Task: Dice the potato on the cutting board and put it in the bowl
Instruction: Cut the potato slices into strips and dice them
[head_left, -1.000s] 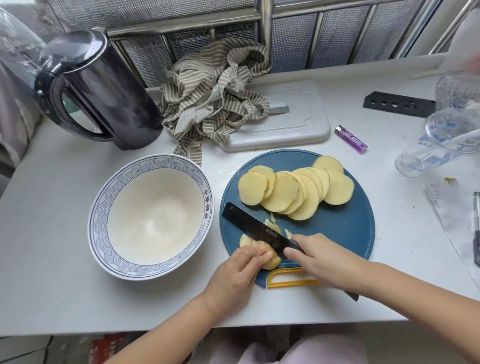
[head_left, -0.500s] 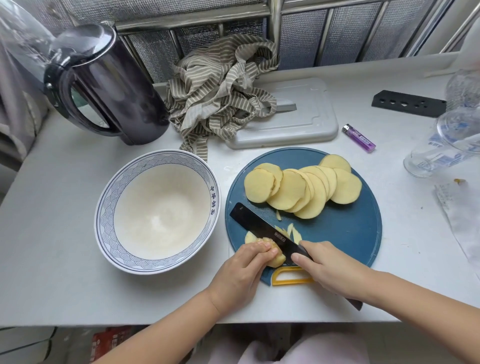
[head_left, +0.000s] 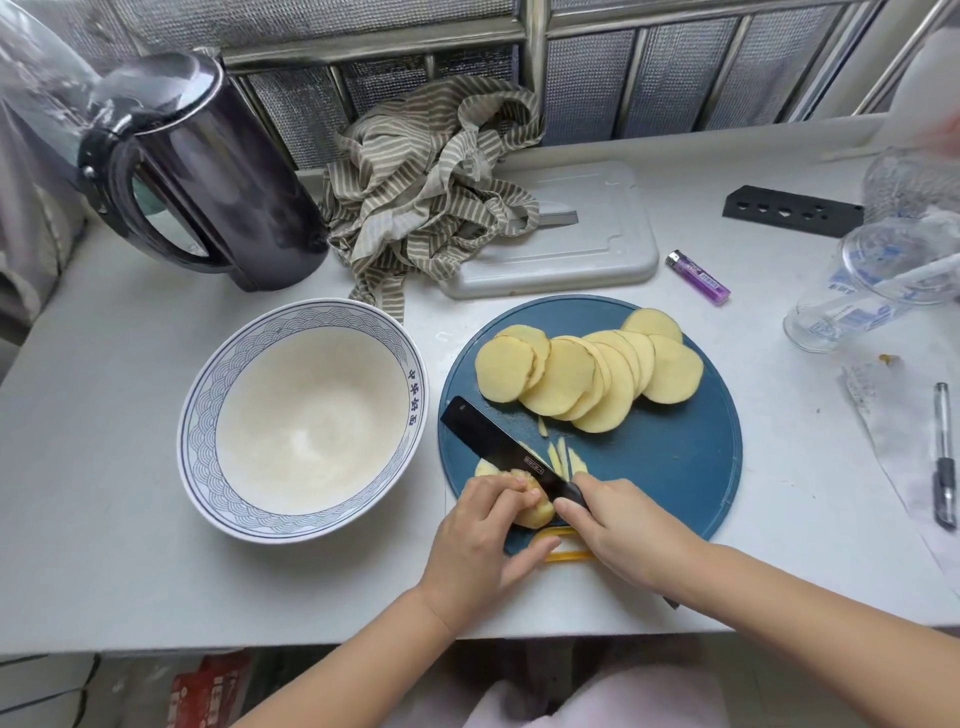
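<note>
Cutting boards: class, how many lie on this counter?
2. The round blue cutting board lies nearest the person, under the potato slices; the grey rectangular board lies behind it, partly covered by striped cloth.

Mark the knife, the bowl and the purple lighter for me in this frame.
knife (head_left: 496, 439): head view, on the flat of the black blade.
bowl (head_left: 311, 415): head view, on the white inner wall.
purple lighter (head_left: 698, 277): head view, on the middle of its body.

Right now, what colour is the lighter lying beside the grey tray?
Purple, with a silver metal top; the lighter shows clearly in the head view, just right of the grey tray.
</note>
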